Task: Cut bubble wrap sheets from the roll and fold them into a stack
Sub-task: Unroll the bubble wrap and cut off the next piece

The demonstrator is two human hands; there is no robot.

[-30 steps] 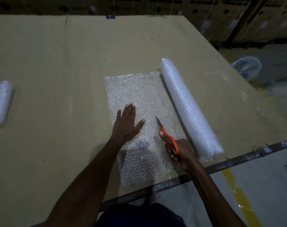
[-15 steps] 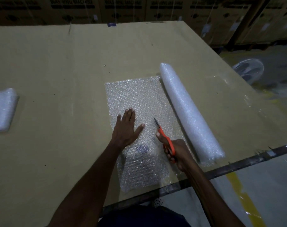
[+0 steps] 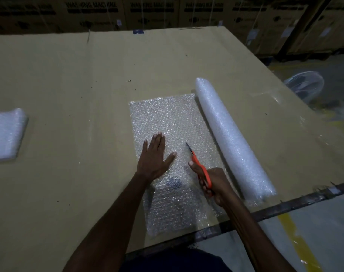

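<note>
A bubble wrap roll (image 3: 232, 142) lies diagonally on the cardboard-covered table (image 3: 78, 79). An unrolled bubble wrap sheet (image 3: 167, 118) spreads flat to its left, reaching the table's near edge. My left hand (image 3: 155, 160) presses flat on the sheet, fingers straight. My right hand (image 3: 214, 183) grips orange-handled scissors (image 3: 199, 165), whose blades point away from me into the sheet, partway along it beside the roll. A stack of folded bubble wrap (image 3: 5, 134) sits at the far left edge of view.
The table's dark metal front edge (image 3: 285, 205) runs below the roll's near end. Grey floor with a yellow line (image 3: 296, 238) lies to the right. A white fan (image 3: 304, 86) stands on the floor beyond the table. Cardboard boxes (image 3: 147, 12) line the back.
The scissors and my right hand have advanced a little farther along the sheet, away from me. My left hand has slid slightly forward on the sheet, still flat.
</note>
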